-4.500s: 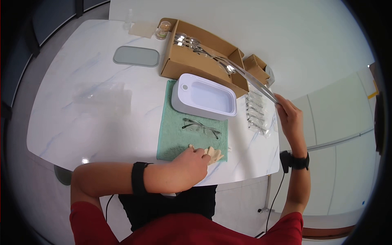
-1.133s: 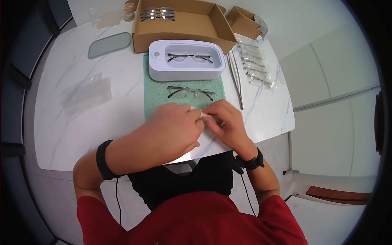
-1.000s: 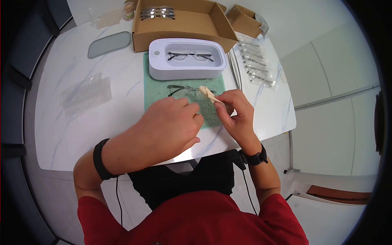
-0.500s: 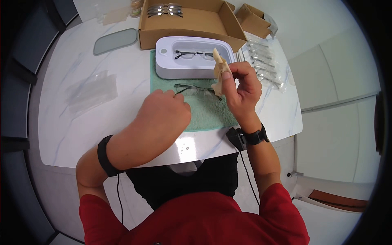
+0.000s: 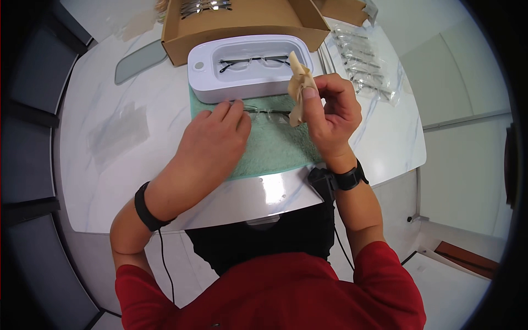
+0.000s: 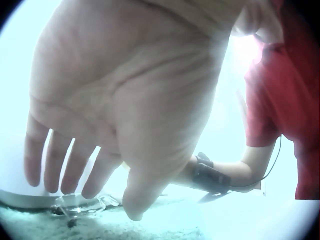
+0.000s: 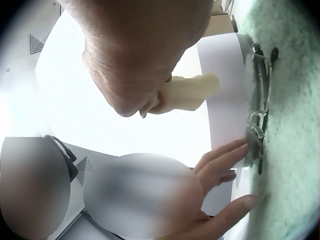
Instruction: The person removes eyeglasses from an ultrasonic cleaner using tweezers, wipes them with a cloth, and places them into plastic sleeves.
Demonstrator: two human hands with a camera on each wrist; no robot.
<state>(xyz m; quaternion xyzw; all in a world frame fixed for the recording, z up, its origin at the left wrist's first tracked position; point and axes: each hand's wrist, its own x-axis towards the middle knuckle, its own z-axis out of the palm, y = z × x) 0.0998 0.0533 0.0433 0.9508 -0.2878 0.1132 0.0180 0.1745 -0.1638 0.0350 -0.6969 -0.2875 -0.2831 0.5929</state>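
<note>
My right hand (image 5: 333, 115) pinches a crumpled beige cloth (image 5: 300, 91) between thumb and fingers, held up in front of a white ultrasonic cleaner (image 5: 212, 82). A pair of clear-lensed eyeglasses (image 5: 269, 114) with dark temples lies on the green towel (image 5: 269, 148) before the cleaner. Over the left end of these glasses reaches my left hand (image 5: 214, 135). In the left wrist view its fingers (image 6: 75, 165) are straight and apart, with the glasses (image 6: 80, 204) beyond the fingertips. Another pair of eyeglasses (image 5: 253, 61) sits inside the cleaner's basin.
Behind the cleaner stands a cardboard box (image 5: 247, 33) with several eyeglasses (image 5: 203, 6). Bagged glasses (image 5: 363, 60) lie at the right, near metal tongs (image 5: 325, 59). A grey lid (image 5: 140, 61) and clear plastic bags (image 5: 121, 132) are on the left.
The tongs, earlier in my right hand, were laid down; a second pair of glasses appeared in the cleaner. My right hand took the cloth and lifted it; my left moved to the glasses.
</note>
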